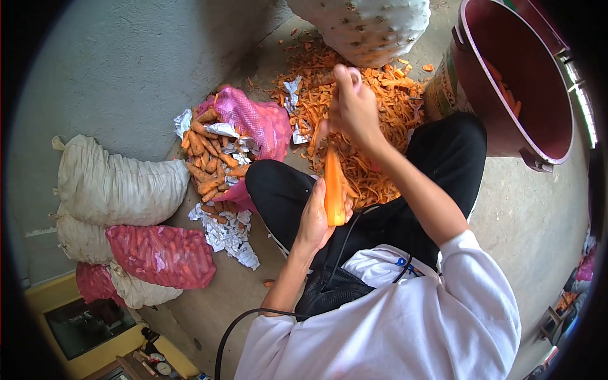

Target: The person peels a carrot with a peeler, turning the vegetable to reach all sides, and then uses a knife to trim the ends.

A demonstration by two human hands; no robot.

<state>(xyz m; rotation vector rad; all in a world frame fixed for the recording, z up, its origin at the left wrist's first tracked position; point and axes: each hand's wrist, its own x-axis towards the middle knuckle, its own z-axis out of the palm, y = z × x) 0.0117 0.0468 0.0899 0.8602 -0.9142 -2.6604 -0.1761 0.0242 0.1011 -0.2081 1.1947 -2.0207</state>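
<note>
My left hand (pixel 315 220) is wrapped round a bright orange peeled carrot (pixel 334 189), which points away from me over my lap. Just past the carrot's far tip, my right hand (pixel 356 107) is closed on what looks like a pale pink peeler (pixel 356 77). Its handle shows in part above the fist, and its working end is blurred. Beneath and beyond both hands lies a wide heap of orange carrot peelings (pixel 380 95). Unpeeled carrots (pixel 212 158), dusty and brownish, spill from a pink mesh sack (pixel 253 120) to the left of my knee.
At the right stands a deep maroon tub (pixel 538 82) with several peeled carrots inside. A bulging white sack (pixel 367 28) is at the far end of the peelings. Whitish sacks (pixel 126 180) and red mesh sacks (pixel 161 256) line the left wall. Crumpled paper (pixel 228 237) lies on the floor.
</note>
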